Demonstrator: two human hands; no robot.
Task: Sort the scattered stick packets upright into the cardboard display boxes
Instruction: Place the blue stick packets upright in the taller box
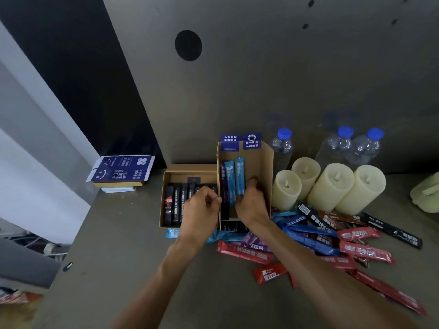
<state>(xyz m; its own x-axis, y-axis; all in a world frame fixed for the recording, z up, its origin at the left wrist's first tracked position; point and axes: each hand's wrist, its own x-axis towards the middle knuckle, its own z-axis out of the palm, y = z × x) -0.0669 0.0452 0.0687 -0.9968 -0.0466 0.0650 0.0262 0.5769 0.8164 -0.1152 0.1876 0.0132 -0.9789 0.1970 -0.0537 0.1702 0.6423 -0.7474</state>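
Two cardboard display boxes stand side by side on the grey table. The low left box (166,184) holds several black stick packets (177,200). The taller right box (267,162) has blue flaps and holds a purple packet and two blue packets (240,176) upright. My right hand (250,205) is inside this box and pinches the lower end of the rightmost blue packet. My left hand (202,212) hovers at the wall between the boxes, fingers curled; I cannot tell whether it holds anything. Scattered red, blue, purple and black packets (316,241) lie to the right.
Several cream pillar candles (330,186) stand right of the tall box, with three water bottles (281,146) behind them. A flattened blue box on a stack (121,172) lies at the left. A green object (426,193) sits at the right edge. The table edge runs down the left.
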